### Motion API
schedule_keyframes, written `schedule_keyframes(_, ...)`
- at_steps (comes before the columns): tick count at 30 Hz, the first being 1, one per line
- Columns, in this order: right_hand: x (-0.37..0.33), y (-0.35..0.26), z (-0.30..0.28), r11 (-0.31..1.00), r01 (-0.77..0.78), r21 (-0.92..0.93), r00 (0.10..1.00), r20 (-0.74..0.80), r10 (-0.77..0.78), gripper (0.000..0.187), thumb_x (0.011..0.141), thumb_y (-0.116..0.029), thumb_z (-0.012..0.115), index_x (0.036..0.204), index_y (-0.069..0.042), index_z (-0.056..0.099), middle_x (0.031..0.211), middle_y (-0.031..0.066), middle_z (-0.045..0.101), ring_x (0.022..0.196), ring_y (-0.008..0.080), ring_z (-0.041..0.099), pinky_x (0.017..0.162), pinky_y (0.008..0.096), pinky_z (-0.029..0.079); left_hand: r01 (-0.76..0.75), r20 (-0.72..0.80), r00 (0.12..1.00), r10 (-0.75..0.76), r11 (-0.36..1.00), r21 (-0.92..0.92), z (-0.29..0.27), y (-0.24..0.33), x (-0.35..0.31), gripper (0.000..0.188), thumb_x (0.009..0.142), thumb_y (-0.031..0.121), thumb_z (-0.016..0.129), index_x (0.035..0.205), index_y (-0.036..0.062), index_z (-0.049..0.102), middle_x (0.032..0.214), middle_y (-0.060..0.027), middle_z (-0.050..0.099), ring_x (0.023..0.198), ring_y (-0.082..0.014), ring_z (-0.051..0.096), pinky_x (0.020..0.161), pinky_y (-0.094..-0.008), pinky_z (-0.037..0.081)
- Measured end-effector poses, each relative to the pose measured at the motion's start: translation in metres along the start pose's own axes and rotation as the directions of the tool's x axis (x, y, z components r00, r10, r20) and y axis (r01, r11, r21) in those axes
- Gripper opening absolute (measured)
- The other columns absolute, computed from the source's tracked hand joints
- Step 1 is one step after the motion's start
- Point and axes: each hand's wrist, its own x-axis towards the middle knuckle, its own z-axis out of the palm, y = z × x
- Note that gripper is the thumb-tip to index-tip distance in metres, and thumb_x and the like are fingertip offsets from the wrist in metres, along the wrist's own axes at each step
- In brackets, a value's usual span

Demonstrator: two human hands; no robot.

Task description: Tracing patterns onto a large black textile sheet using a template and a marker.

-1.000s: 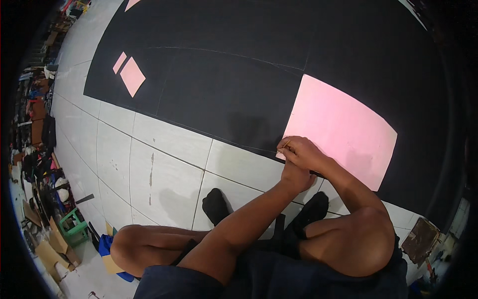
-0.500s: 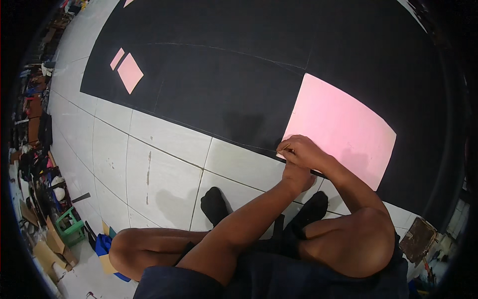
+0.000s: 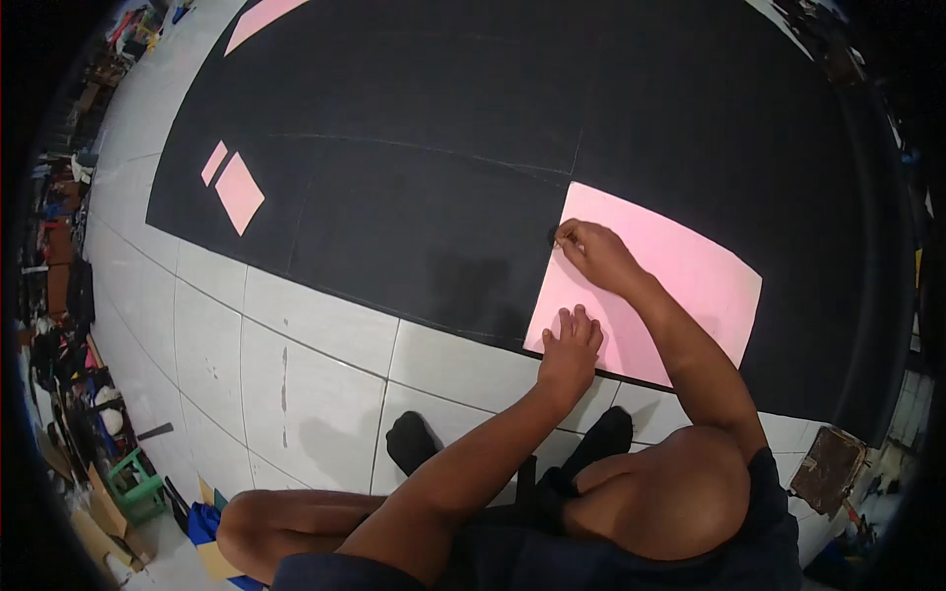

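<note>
A large pink card-like sheet (image 3: 670,266) lies flat on a wide black sheet of material (image 3: 414,227). My left hand (image 3: 571,350) is open, with its fingers spread on the pink sheet near its lower left corner. Further up the same left edge, my right hand (image 3: 596,251) is closed in a pinch on a small pale piece, mostly hidden by the fingers. Thin pale lines run across the black sheet to the left of the pink one.
Smaller pink pieces (image 3: 239,194) lie toward the black sheet's left end, and a long pink strip (image 3: 264,22) lies at its far left. White floor tiles (image 3: 325,374) surround it. Along the left are a green stool (image 3: 136,483), cardboard (image 3: 103,512) and clutter. A worn brown object (image 3: 828,468) sits at right.
My right hand has moved away from me, up the pink sheet's left edge. My left hand, earlier partly under the right wrist by the near edge, now rests spread on the pink sheet.
</note>
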Motion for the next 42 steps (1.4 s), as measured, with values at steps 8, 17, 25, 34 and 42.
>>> schedule_keyframes(8,0.050,0.023,-0.031,0.993,-0.117,-0.008,0.977,-0.178,0.114,0.020,0.099,-0.018,0.054,0.104,-0.001,0.063,0.098,0.0201,0.070,0.092,0.0380,0.067,0.082,0.0439,0.052,-0.016,-0.054,0.998,0.021,0.996,0.093,-0.004,0.000,0.008,0.058,0.089,0.011,0.062,0.143,0.0056,0.041,0.146,-0.0214,0.039,0.132,-0.0399,0.043,0.088,-0.0484,0.058)
schedule_keyframes(17,0.060,0.034,-0.029,0.986,-0.169,0.009,0.949,-0.268,0.166,0.021,0.100,-0.018,0.054,0.107,-0.002,0.064,0.098,0.0200,0.071,0.092,0.0379,0.068,0.083,0.0450,0.052,0.004,-0.082,0.997,0.005,0.994,0.106,-0.007,0.001,0.011,0.071,0.086,0.009,0.063,0.150,0.0017,0.033,0.135,-0.0185,0.043,0.122,-0.0357,0.048,0.083,-0.0444,0.060)
schedule_keyframes(25,0.056,0.038,-0.024,0.991,-0.132,0.026,0.942,-0.309,0.134,0.018,0.098,-0.015,0.055,0.106,-0.002,0.065,0.100,0.0193,0.071,0.095,0.0381,0.068,0.083,0.0444,0.054,-0.011,-0.091,0.996,0.021,0.993,0.114,-0.008,-0.002,0.011,0.075,0.084,0.013,0.067,0.150,0.0019,0.032,0.133,-0.0164,0.043,0.118,-0.0332,0.049,0.078,-0.0409,0.060)
schedule_keyframes(34,0.046,0.042,-0.022,0.992,-0.102,0.069,0.927,-0.356,0.120,0.018,0.099,-0.016,0.057,0.107,-0.002,0.066,0.100,0.0182,0.072,0.093,0.0375,0.069,0.081,0.0431,0.055,-0.021,-0.045,0.999,0.029,0.985,0.171,-0.006,-0.002,0.012,0.080,0.084,0.021,0.072,0.150,0.0029,0.031,0.134,-0.0159,0.042,0.120,-0.0319,0.047,0.080,-0.0391,0.060)
schedule_keyframes(42,0.020,0.059,-0.030,0.988,-0.143,0.051,0.904,-0.399,0.151,0.016,0.096,-0.016,0.058,0.105,-0.004,0.064,0.100,0.0173,0.071,0.093,0.0382,0.067,0.080,0.0448,0.054,0.001,-0.008,1.000,0.000,0.986,0.167,-0.004,-0.004,0.015,0.086,0.082,0.028,0.077,0.151,0.0059,0.031,0.136,-0.0150,0.040,0.124,-0.0345,0.045,0.082,-0.0387,0.061)
